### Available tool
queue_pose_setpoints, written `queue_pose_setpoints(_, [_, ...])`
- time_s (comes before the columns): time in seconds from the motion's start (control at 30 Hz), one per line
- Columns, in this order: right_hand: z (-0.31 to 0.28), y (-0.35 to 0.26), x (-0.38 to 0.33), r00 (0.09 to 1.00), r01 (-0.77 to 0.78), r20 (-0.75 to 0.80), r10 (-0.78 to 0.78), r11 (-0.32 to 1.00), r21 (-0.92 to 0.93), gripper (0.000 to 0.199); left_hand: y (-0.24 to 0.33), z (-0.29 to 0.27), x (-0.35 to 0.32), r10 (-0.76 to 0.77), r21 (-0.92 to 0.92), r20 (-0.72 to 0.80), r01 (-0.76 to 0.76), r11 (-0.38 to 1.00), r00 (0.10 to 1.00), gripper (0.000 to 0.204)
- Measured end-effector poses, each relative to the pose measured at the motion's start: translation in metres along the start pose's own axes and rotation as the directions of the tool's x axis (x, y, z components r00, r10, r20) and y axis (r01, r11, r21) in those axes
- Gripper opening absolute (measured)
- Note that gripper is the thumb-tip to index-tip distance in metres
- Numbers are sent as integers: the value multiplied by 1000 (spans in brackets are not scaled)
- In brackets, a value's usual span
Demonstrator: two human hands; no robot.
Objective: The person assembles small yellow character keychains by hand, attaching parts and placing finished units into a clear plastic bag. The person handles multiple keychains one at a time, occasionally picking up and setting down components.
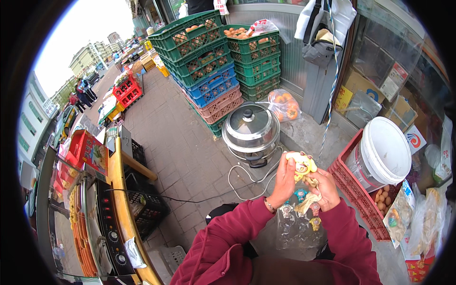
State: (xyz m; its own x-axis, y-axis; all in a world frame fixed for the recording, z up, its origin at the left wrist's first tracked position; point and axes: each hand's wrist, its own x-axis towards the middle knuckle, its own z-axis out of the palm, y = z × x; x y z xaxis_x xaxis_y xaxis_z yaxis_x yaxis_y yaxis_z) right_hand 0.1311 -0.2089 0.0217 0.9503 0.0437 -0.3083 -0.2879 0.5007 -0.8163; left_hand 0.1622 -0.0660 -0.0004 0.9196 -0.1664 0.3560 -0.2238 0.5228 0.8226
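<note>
My left hand (281, 184) is closed on a yellow cartoon-faced toy (302, 164) with small brown ears, pinching its left side. From the other side my right hand (325, 190) grips a crumpled beige cloth (305, 206), whose upper part presses against the toy's lower edge. Below the hands lies a clear plastic sheet or tray (295, 235). Several small colourful toys that look like toy watches rest on it, among them a yellow one (315, 223) and a blue one (300, 194). The hands and cloth partly cover them.
A lidded steel pot (250, 126) with a white cord stands ahead, beside stacked egg crates (194, 61). To the right, a white bucket (380, 152) sits in a red crate (354, 185). A sausage grill (97, 228) on a wooden-edged stand is at left. A black cable (190, 199) crosses the paving.
</note>
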Motion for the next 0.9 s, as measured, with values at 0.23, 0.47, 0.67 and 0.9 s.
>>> queue_pose_setpoints(0.23, [-30,-15,8,989,87,-124,-83,996,28,15,4,-6,18,-384,-404,-68,326,854,921,53])
queue_pose_setpoints(0.47, [-15,-51,-16,963,224,-115,-242,963,-147,12,17,-13,27,-474,-443,125,476,759,872,52])
queue_pose_setpoints(0.67, [2,-37,-23,873,459,45,-485,788,-410,16,14,-15,25,-448,-520,200,482,706,872,50])
queue_pose_setpoints(0.9, [18,-34,-35,852,482,33,-522,760,-435,16,9,-13,17,-430,-411,195,471,780,882,56])
